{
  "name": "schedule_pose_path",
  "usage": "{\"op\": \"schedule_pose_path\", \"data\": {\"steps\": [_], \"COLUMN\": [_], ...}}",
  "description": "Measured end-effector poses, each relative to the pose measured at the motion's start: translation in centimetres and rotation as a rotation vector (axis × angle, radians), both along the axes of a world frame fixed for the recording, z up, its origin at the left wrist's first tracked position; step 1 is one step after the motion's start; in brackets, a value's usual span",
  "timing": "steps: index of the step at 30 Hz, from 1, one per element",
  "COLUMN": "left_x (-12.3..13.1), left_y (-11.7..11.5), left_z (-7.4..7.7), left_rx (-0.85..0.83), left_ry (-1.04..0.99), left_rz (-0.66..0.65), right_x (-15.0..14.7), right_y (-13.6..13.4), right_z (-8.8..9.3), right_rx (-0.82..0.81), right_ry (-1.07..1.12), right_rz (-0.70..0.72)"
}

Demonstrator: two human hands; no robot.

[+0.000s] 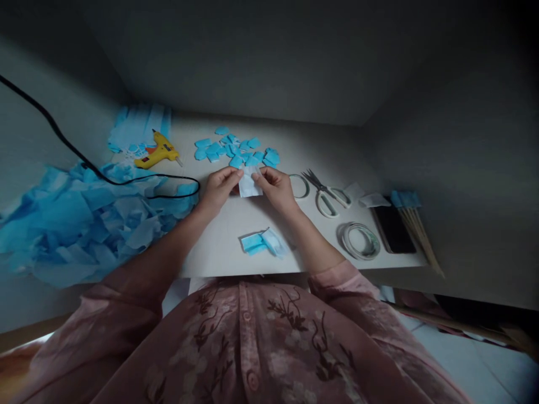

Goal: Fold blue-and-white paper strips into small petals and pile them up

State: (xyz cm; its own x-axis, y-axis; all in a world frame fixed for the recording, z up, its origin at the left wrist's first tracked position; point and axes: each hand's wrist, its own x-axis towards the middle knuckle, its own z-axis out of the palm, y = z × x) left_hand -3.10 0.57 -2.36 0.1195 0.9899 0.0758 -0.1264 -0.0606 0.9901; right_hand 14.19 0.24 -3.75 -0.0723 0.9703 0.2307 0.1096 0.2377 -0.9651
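Note:
Between my two hands is a small white square of thin fabric [250, 185], raised a little over the table. My left hand [221, 188] pinches its upper left side, and my right hand [275, 188] grips its right side with the thumb on top. Just beyond lie several small blue fabric pieces [231, 148] in a loose group. Nearer my body, a blue piece [253, 243] and a pale piece [274, 242] lie overlapping on the white table [219, 252].
On the left are a heap of blue and white scraps [92, 219], a yellow glue gun [159, 152] with a black cord [54, 126], and stacked face masks [143, 123]. To the right are scissors [326, 193], tape rolls [360, 241], a phone [393, 227] and blue-tipped sticks [416, 224]. Walls enclose the table.

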Motion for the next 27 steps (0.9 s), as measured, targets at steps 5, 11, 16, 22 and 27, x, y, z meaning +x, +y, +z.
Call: {"op": "schedule_pose_path", "data": {"steps": [5, 11, 16, 22, 27], "left_x": [-0.05, -0.04, -0.08, -0.12, -0.19], "left_y": [0.20, 0.22, 0.18, 0.22, 0.40], "left_z": [-0.27, -0.34, -0.30, -0.13, 0.08], "left_rx": [0.039, 0.065, 0.025, -0.033, -0.041], "left_ry": [-0.022, -0.051, -0.051, -0.013, 0.013], "left_rz": [0.072, 0.113, 0.062, -0.024, -0.008], "right_x": [-0.02, -0.31, -0.34, -0.19, -0.19], "right_y": [-0.30, -0.24, -0.14, -0.16, 0.17], "right_z": [0.46, 0.67, 0.79, 0.97, 0.57], "right_rx": [0.008, -0.029, -0.022, -0.047, -0.092], "right_ry": [0.029, 0.116, 0.124, 0.127, 0.188], "right_rz": [-0.002, -0.017, -0.051, -0.085, 0.056]}}
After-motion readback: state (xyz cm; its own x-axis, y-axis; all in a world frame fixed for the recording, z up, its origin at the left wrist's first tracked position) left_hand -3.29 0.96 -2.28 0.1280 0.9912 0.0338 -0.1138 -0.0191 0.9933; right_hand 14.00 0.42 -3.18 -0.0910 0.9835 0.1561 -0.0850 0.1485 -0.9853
